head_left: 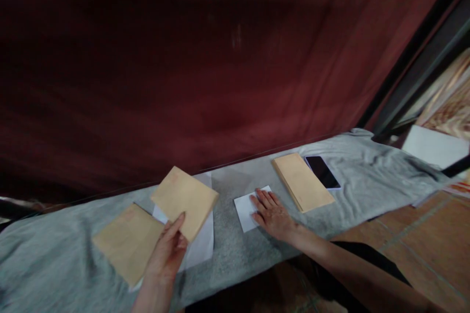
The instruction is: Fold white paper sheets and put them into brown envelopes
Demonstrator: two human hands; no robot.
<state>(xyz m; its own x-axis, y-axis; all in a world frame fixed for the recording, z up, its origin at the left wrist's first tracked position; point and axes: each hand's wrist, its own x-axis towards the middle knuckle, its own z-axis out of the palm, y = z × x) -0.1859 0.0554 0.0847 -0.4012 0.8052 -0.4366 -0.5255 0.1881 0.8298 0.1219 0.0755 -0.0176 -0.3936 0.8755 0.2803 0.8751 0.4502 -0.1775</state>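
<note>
My left hand (172,244) grips a tan paper envelope (185,198) by its near edge, thumb on top, raised a little above the cloth. White paper (201,244) lies beneath it. To the left, another tan envelope (130,239) rests flat, with a bit of white showing at its lower corner. My right hand (273,212) lies flat with fingers stretched over a small folded white sheet (245,212), pressing it on the cloth. Right of that hand sits a stack of tan envelopes (304,181).
A grey cloth (235,264) covers the long narrow surface. A dark-screened phone (323,172) lies beside the stack. Behind rises a dark red panel (220,83). At the right are a dark frame post (411,49), a white board-like thing (435,146) and floor tiles (426,234).
</note>
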